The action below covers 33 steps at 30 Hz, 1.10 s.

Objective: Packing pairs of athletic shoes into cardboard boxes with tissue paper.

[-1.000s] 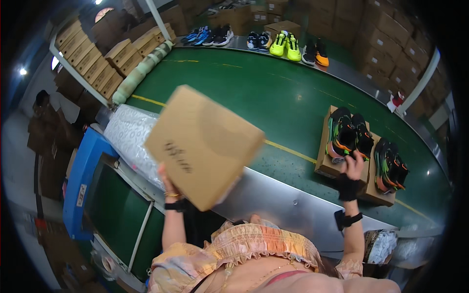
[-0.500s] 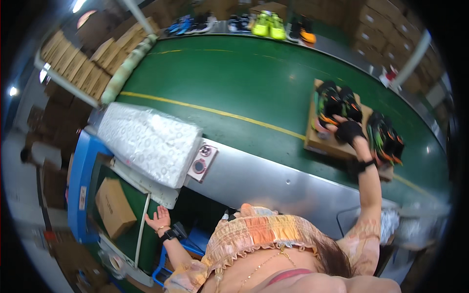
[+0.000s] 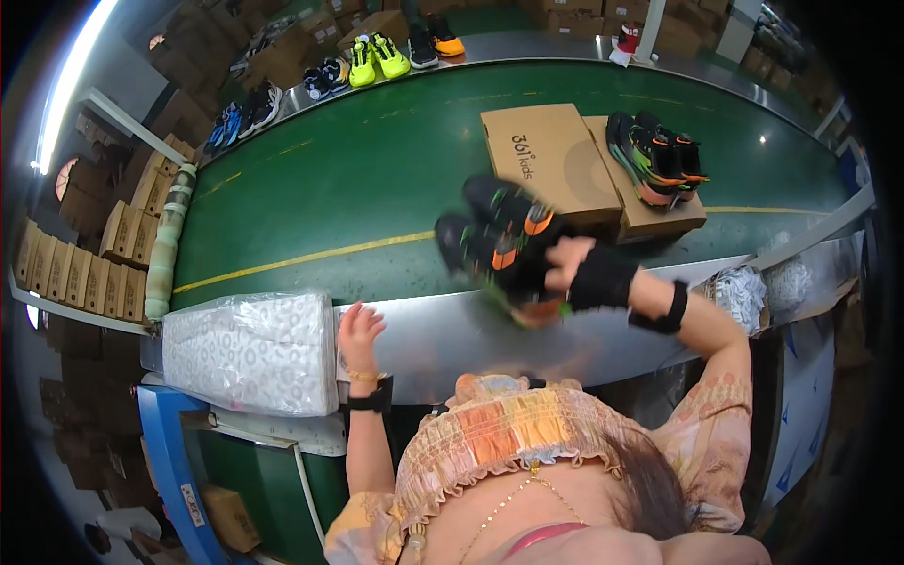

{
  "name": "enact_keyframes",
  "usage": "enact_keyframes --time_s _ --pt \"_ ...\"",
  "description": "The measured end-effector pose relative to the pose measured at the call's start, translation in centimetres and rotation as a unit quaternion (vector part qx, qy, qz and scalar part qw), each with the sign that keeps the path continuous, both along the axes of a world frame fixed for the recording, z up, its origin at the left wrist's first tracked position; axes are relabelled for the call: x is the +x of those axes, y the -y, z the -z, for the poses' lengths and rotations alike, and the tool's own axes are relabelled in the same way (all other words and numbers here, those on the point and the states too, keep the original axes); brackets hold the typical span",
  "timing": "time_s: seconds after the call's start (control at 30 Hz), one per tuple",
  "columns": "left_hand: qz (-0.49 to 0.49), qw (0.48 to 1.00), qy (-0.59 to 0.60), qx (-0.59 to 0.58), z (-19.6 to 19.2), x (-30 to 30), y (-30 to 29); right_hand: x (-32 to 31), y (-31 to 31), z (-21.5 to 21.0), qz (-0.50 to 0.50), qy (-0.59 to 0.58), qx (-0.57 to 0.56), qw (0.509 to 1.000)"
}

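My right hand [image 3: 591, 273], in a black fingerless glove, grips a pair of black sneakers [image 3: 499, 231] with orange and green details. The pair hangs tilted over the near side of the belt and the metal ledge [image 3: 428, 344], its lower part blurred by motion. Just beyond it lies a closed brown shoebox [image 3: 556, 151]. To the right, a similar pair of black sneakers [image 3: 654, 160] rests on another brown shoebox [image 3: 659, 224]. My left hand [image 3: 358, 334] is raised with fingers apart and nothing in it, beside a plastic-wrapped patterned stack [image 3: 250, 348].
A green conveyor belt [image 3: 377, 179] with a yellow line runs across in front of me. Several shoes, among them a yellow-green pair [image 3: 379, 58], stand along its far edge. Brown boxes [image 3: 80, 273] line the left side. A blue frame [image 3: 169, 471] stands at the lower left.
My right hand has lifted one pair of sneakers off its shoebox and brought it left and nearer. My left hand has risen to the metal ledge. The view has turned right.
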<state>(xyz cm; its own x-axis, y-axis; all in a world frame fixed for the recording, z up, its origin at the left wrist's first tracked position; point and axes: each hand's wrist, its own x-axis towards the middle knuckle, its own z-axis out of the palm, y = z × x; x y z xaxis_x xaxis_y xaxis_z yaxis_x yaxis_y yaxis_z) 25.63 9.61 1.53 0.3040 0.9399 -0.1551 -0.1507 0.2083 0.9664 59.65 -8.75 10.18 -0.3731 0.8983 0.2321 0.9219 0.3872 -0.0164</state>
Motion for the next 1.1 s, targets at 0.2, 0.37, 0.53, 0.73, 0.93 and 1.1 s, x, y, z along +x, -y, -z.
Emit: enact_keyframes --time_s 0.2,0.37,0.53,0.73,0.93,1.1 --pt "0.308 0.776 -0.284 0.471 -0.5 14.0 3.5 -6.0 6.4 8.4 -0.007 0.044 -0.159 0.986" --pt "0.452 0.734 -0.294 0.414 1.2 15.0 5.8 -3.9 4.9 2.9 0.000 -0.167 -0.397 0.902" --pt "0.502 0.715 -0.268 0.407 1.8 14.0 5.0 1.2 -3.0 1.8 0.185 -0.241 -0.179 0.936" --pt "0.504 0.745 -0.197 0.391 0.8 14.0 4.3 3.2 -11.2 13.3 0.413 0.026 -0.078 0.907" --pt "0.284 0.806 -0.311 0.415 2.4 13.4 -0.4 0.5 -13.6 10.2 0.399 -0.049 -0.065 0.913" --pt "0.152 0.774 -0.352 0.503 -1.4 14.1 -3.4 -3.0 -13.3 1.0 0.294 -0.313 0.208 0.879"
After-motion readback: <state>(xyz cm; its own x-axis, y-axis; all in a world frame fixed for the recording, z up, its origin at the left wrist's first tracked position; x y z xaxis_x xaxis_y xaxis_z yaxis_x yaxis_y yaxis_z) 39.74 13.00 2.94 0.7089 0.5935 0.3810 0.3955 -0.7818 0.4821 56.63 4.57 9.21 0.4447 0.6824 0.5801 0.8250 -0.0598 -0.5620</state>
